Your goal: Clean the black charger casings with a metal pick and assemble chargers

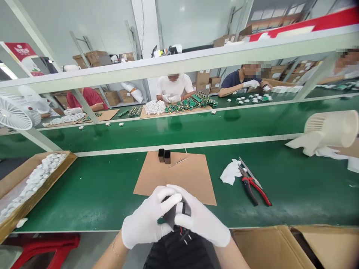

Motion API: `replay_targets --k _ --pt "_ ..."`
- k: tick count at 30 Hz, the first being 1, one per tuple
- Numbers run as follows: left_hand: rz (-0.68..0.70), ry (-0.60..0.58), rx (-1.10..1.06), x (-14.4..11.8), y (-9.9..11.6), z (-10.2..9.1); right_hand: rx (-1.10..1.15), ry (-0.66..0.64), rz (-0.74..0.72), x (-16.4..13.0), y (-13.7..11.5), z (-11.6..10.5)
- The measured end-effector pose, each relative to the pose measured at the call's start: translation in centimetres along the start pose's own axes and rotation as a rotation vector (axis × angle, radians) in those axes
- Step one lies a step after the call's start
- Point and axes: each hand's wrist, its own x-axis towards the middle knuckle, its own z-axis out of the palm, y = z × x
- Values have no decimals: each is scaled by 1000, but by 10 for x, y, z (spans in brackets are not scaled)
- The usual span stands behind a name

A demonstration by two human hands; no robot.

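Both gloved hands clamp together on a small black part at the near table edge — the left hand wraps its left side, the right hand covers the right. Just beyond lies a brown cardboard mat carrying two black blocks and thin tweezers. To the right — a white cloth beside red-handled pliers.
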Motion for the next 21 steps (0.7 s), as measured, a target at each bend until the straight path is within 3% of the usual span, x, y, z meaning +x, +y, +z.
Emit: replay_targets --k 6,11,14,16,18,19,21 --pt "-42 1 -59 -4 -22 2 -148 -27 -5 25 24 -4" --pt "-184 29 -116 -9 -39 1 -106 -17 -19 50 30 3" --pt "-287 83 -167 -9 -60 -6 -104 6 -56 70 29 3" --pt "-369 213 -293 -3 -86 -16 -63 -1 -128 89 29 -4" --pt "-471 460 -484 11 -117 -31 -54 73 -224 112 35 -17" --pt "-517 595 -570 20 -134 -39 -82 188 -266 123 40 -26" --pt "-591 808 -665 42 -162 -54 -200 563 -311 144 55 -45"
